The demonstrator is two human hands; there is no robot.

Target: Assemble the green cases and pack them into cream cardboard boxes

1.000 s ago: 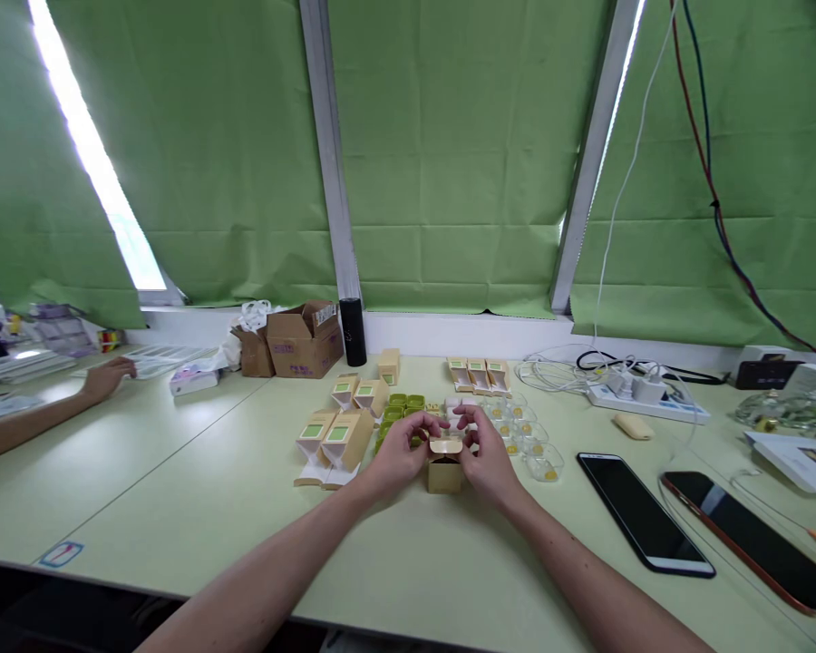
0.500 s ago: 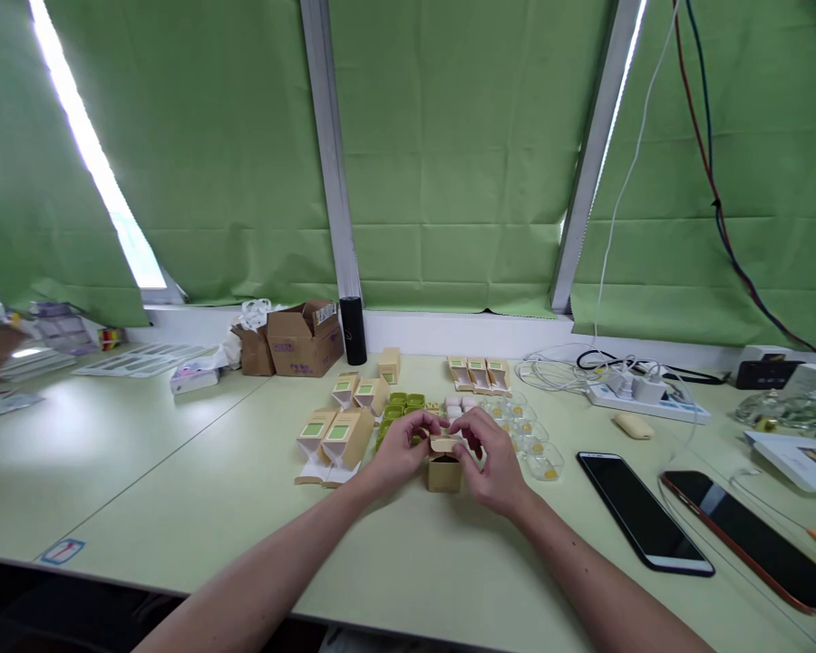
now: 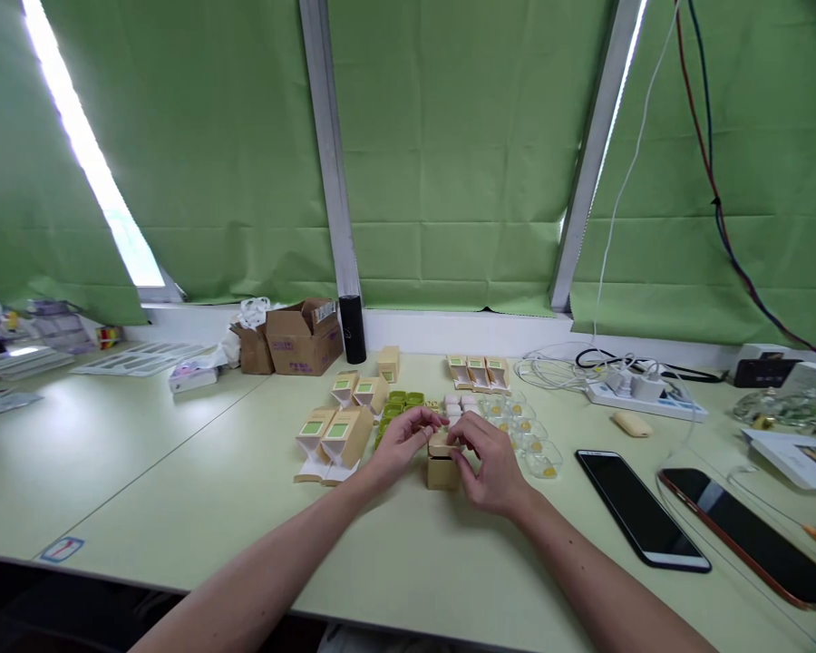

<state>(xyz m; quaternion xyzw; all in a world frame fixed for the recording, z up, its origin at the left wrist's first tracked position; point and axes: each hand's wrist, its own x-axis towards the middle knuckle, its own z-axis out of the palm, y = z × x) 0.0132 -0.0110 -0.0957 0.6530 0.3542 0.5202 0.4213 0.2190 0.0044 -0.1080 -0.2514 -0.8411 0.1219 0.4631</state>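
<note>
Pinching a kraft box (image 3: 442, 473) near the bench's (image 3: 394, 562) front edge, my right hand (image 3: 492, 461) was half-closed, left hand (image 3: 403, 446) curled, hold unclear

It looks like a workroom: the long table (image 3: 177, 517) holds small cartons (image 3: 360, 435) left of the left hand (image 3: 401, 446), clear plastic containers (image 3: 542, 461) right of the right hand (image 3: 493, 461), and a cardboard box (image 3: 306, 343) farther off.
</note>
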